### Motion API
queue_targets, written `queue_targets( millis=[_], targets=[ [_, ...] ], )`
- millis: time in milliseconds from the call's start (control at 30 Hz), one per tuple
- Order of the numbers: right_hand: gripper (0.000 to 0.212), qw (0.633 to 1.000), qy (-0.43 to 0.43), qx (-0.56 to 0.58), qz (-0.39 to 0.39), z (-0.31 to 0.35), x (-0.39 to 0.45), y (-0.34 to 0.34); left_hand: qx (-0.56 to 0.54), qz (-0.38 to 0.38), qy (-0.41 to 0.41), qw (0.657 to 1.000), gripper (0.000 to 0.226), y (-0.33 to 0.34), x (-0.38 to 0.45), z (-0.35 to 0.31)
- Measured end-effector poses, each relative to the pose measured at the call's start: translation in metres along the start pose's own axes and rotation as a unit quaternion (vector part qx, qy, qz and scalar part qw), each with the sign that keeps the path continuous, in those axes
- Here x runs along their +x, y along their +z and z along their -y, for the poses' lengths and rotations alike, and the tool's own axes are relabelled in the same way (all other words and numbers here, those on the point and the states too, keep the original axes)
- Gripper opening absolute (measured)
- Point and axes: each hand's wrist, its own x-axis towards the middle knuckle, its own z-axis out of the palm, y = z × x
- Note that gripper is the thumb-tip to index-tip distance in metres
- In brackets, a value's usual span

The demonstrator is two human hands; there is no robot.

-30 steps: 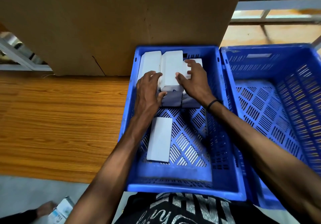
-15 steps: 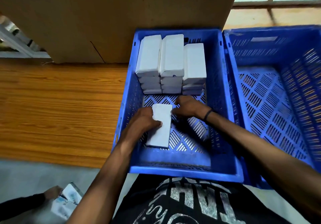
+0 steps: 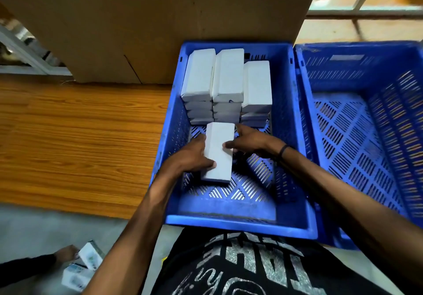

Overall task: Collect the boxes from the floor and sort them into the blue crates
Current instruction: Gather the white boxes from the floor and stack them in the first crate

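Because the loose white box [image 3: 218, 151] lies with its long axis running near to far, parallel to the three stacks [image 3: 226, 86] at the far end of the left blue crate [image 3: 295, 134], any move toward those stacks is judged to be a straight push or lift along that axis, with no rotation required. The box sits in the middle of the crate floor; its far end is close to the base of the stacks, though contact cannot be confirmed.

The left hand [image 3: 191, 157] grips the box along its left long edge, thumb curled over the top face near the near end. The right hand [image 3: 249, 141] is on the right long edge near the far end, thumb on the top face, index finger extended and pointing toward the stacks; the remaining fingers are hidden behind the box.

Both hands are equally close to the box. The right stack appears lowest. The right blue crate [image 3: 366, 121] contains nothing visible. More boxes [image 3: 80, 269] remain on the floor at near left, beside another person's hand.
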Motion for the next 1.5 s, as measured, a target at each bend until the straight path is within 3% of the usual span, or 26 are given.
queue_targets(
  millis=[167, 300, 433, 733, 867, 1000, 1267, 1500],
  targets=[
    [0.063, 0.994, -0.052, 0.087, -0.038, 0.003, -0.039, -0.019, -0.020, -0.024, 0.066, 0.997, 0.124, -0.006, -0.037, -0.018],
    [0.068, 0.991, -0.073, 0.082, -0.070, 0.013, -0.074, -0.035, -0.014, -0.036, 0.098, 0.994, 0.142, -0.007, -0.054, -0.037],
    [0.072, 0.988, -0.089, 0.057, -0.115, 0.024, -0.104, -0.048, -0.031, -0.068, 0.181, 0.981, 0.126, -0.010, -0.065, -0.051],
    [0.081, 0.973, -0.108, 0.052, -0.198, 0.030, -0.127, -0.081, -0.073, -0.131, 0.272, 0.951, 0.095, -0.019, -0.049, -0.079],
    [0.097, 0.974, -0.105, 0.038, -0.195, 0.029, -0.124, -0.098, -0.110, -0.163, 0.283, 0.939, 0.083, -0.020, -0.038, -0.097],
    [0.120, 0.977, -0.080, -0.074, -0.181, 0.034, -0.118, -0.112, -0.064, -0.203, 0.295, 0.932, 0.080, -0.024, -0.020, -0.110],
    [0.080, 0.948, -0.087, -0.235, -0.195, 0.036, -0.078, -0.134, 0.064, -0.255, 0.333, 0.906, 0.075, -0.037, 0.038, -0.107],
    [0.088, 0.951, -0.071, -0.242, -0.178, 0.034, -0.040, -0.138, 0.086, -0.273, 0.327, 0.901, 0.072, -0.033, 0.072, -0.097]
  ],
)
